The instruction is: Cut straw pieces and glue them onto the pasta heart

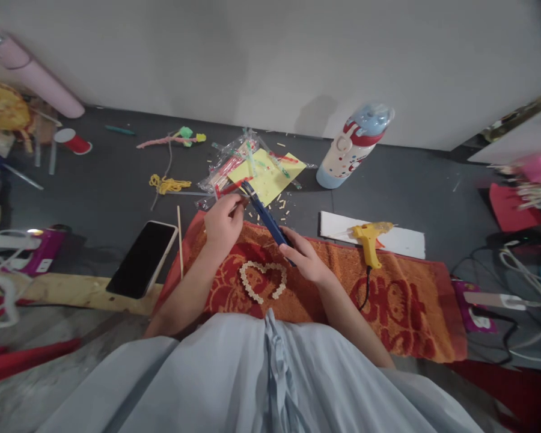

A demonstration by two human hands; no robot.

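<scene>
My right hand (pixel 305 257) is wrapped round the lower end of a long dark-blue hand tool (pixel 270 222) with a metal tip; its exact kind is unclear. The tool slants up and left over the towel edge. Close to its tip, my left hand (pixel 225 222) is closed in a pinch, and what sits between the fingers is too small to make out. Below both hands, an open heart outline (pixel 252 288) of small pale wooden pieces lies on the orange-red towel (pixel 315 294). Loose short pieces (pixel 283 211) are scattered beyond the towel, by a yellow paper (pixel 270 174).
To the right, a yellow glue gun (pixel 367 237) rests across a white board (pixel 406 240). A bottle (pixel 349 147) stands behind it. On the left lie a phone (pixel 142 258), a thin stick (pixel 180 240), yellow yarn (pixel 174 184) and a red spool (pixel 73 141). Cables run at both sides.
</scene>
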